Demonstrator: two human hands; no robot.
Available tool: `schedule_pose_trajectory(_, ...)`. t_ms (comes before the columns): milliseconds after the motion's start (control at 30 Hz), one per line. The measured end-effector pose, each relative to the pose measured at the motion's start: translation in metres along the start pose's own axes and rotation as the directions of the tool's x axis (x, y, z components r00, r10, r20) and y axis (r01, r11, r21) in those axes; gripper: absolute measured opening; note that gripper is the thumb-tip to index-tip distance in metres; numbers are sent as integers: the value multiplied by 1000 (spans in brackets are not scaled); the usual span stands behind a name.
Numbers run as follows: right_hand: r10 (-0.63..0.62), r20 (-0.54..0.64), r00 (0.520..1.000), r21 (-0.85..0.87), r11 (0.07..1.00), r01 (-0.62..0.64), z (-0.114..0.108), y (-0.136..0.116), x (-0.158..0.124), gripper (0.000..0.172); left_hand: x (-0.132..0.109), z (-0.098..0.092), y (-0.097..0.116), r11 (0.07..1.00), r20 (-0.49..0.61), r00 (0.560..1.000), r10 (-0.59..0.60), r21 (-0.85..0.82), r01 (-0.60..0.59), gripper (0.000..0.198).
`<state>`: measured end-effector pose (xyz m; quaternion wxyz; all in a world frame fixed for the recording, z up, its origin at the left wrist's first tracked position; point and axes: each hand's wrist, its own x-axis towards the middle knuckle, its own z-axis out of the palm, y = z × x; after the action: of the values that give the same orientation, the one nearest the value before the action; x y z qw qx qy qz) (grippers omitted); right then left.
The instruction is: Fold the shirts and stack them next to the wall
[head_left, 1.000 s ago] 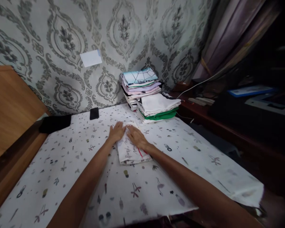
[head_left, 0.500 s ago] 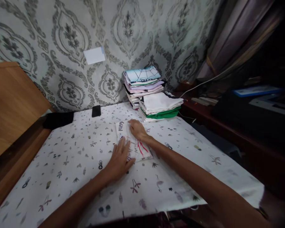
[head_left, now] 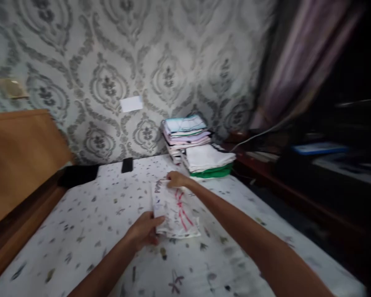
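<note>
A folded white T-shirt [head_left: 170, 210] with dark lettering and a red bow print is between my hands, over the patterned sheet. My left hand [head_left: 145, 231] grips its near left edge, thumb on top and fingers underneath. At the far edge, my right hand [head_left: 175, 180] pinches the cloth with its fingers closed. The shirt's near edge looks slightly raised from the sheet. Just beyond my right hand stands a stack of folded clothes [head_left: 208, 159], white on top with green below. Behind it is a taller folded stack [head_left: 185, 134] with a pale blue top piece.
The white printed sheet [head_left: 111, 222] covers the surface. A black phone-like object [head_left: 127, 165] and a black cloth [head_left: 78, 175] lie near the wall. A wooden panel [head_left: 24, 161] borders the left. A cable [head_left: 259, 135] runs by dark furniture at right.
My left hand has gone from lying flat on the shirt to gripping its left edge. My right hand now pinches the far edge. The camera view has tilted up.
</note>
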<state>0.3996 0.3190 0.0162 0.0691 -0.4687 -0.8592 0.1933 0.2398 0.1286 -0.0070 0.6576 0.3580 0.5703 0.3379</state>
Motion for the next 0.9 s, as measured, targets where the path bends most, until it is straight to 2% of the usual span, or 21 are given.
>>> schedule_pose_trajectory(100,27,-104,994,78,997,-19,-9,4,-22,12,1,-4,1,998,17,1000,-1,58,0,41)
schedule_pose_trajectory(200,54,-229,972,193,981,-9,-28,19,-51,11,-3,-4,12,997,47,996,77,-27,-75,42)
schedule_pose_trajectory(300,111,-351,930,327,945,11,-52,44,-80,8,-2,4,34,980,7,987,159,-124,-157,41)
schedule_pose_trajectory(367,189,-423,886,413,911,3,-69,66,-94,9,8,14,55,968,-27,975,222,-112,-224,36)
schedule_pose_trajectory(467,339,-522,783,512,859,-31,-93,100,-103,13,39,35,96,942,-29,943,330,-52,-331,29)
schedule_pose_trajectory(567,464,-608,645,554,829,-74,-113,132,-102,16,79,62,143,890,-82,890,449,-51,-453,20)
schedule_pose_trajectory(700,561,-668,489,558,812,-169,-133,168,-88,14,134,95,197,866,-123,864,488,-59,-497,19)
schedule_pose_trajectory(800,604,-670,432,548,795,-262,-141,190,-73,12,174,111,217,863,-146,858,493,-48,-504,19)
schedule_pose_trajectory(900,632,-660,406,514,774,-370,-140,207,-63,10,210,118,216,870,-158,861,483,-25,-493,18)
